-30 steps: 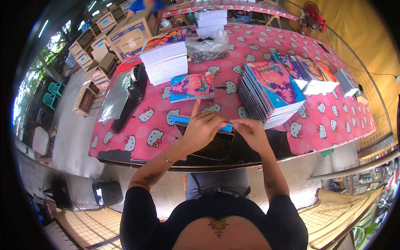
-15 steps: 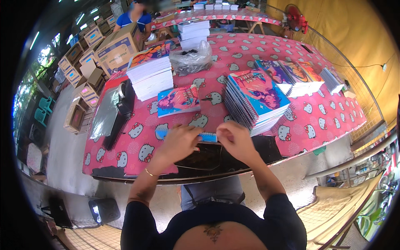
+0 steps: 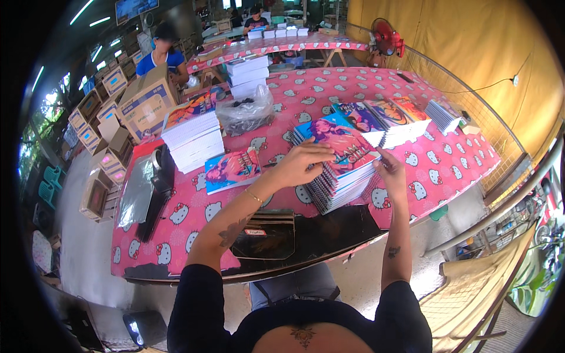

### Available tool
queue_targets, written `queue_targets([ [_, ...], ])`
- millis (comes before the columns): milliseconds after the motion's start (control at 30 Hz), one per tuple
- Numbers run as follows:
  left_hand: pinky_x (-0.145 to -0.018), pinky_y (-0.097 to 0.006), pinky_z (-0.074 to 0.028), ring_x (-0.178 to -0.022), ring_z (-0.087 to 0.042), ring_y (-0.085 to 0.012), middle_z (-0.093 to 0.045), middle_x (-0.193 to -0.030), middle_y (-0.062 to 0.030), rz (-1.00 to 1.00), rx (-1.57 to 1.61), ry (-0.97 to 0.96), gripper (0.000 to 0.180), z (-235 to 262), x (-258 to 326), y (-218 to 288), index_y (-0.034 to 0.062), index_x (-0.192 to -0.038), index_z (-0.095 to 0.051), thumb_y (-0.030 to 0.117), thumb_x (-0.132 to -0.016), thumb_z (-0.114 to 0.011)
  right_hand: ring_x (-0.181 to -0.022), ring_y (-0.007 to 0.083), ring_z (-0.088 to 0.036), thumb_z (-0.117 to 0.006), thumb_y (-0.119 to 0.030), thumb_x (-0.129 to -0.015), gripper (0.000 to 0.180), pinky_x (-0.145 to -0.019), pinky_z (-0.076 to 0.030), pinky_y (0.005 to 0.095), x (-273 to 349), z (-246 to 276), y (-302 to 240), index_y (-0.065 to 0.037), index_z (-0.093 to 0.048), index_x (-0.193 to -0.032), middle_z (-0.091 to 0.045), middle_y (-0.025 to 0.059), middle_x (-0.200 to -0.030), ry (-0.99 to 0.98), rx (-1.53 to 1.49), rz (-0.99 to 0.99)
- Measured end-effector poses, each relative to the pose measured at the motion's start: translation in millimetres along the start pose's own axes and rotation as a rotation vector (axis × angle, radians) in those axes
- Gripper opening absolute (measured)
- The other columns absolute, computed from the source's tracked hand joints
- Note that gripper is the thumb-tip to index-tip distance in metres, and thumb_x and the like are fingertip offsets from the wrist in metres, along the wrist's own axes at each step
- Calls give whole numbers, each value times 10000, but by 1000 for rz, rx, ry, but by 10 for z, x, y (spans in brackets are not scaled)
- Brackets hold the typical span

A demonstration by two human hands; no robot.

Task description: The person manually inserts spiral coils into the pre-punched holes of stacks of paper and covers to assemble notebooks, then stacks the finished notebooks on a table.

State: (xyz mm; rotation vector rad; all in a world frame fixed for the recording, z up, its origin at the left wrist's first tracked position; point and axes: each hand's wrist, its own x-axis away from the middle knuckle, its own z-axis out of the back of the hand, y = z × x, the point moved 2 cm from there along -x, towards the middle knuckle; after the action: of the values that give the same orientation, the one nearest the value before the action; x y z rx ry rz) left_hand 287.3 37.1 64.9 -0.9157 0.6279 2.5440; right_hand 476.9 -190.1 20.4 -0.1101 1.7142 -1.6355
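Note:
A spiral notebook (image 3: 338, 134) with a blue and pink illustrated cover lies on top of a stack of wire-bound notebooks (image 3: 334, 191). My left hand (image 3: 307, 162) reaches across its left part, fingers over the cover and thumb low at the near edge. At the right corner, my right hand (image 3: 391, 170) grips the edge between thumb and fingers. Left of the stack lies a loose-leaf block with a similar cover (image 3: 232, 170). A tall pile of unbound blocks (image 3: 193, 141) stands behind it, beside a clear plastic bag (image 3: 247, 112) with dark contents.
Further notebook piles (image 3: 403, 132) stand to the right. A black binding tool (image 3: 159, 182) and clear sheets (image 3: 136, 197) lie on the left of the pink patterned table (image 3: 329, 88). Cardboard boxes (image 3: 147, 106) line the left, near a person in blue (image 3: 163, 57). A red fan (image 3: 385, 38) stands behind.
Both hands have moved from the table's near edge, where they worked at a notebook's spine, up and right to the stack. A notebook now lies there under them. The view has shifted.

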Motion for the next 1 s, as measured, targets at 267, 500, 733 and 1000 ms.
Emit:
queue_targets([
  [267, -981, -441, -510, -1106, -653, -338, -659, -1262, -147, 435, -162, 47, 433, 707, 702, -334, 64, -1252, -659, 103, -823, -698, -1078, 180, -603, -660, -167, -978, 463, -911, -484, 339, 423, 460, -124, 21, -557, -1388, -602, 171, -1340, 296, 231, 223],
  [500, -793, -432, -549, -914, -666, -339, -680, -977, -130, 355, -658, -57, 300, 828, 2546, -627, 44, -1169, -654, 99, -874, -669, -1016, 223, -629, -582, -41, -966, 162, -908, -491, 338, 832, -378, -763, -3, -676, -1092, -668, 136, -1103, 313, 191, 514],
  [733, -703, -451, -495, -798, -639, -349, -651, -864, -139, 339, -786, 182, 208, 1348, 1381, 68, 26, -1115, -663, 68, -912, -640, -1086, 268, -644, -682, -30, -902, 291, -932, -497, 341, 917, -1734, -918, -14, -667, -1193, -652, 157, -1188, -398, -27, 345],
  [1000, -709, -420, -504, -774, -630, -303, -633, -826, -106, 278, -868, 155, 169, 1238, 1568, -206, 42, -1034, -679, 94, -873, -675, -1097, 246, -632, -653, -35, -930, 269, -926, -489, 319, 1058, -1738, -583, -10, -664, -1198, -649, 138, -1208, -423, 0, 286],
])
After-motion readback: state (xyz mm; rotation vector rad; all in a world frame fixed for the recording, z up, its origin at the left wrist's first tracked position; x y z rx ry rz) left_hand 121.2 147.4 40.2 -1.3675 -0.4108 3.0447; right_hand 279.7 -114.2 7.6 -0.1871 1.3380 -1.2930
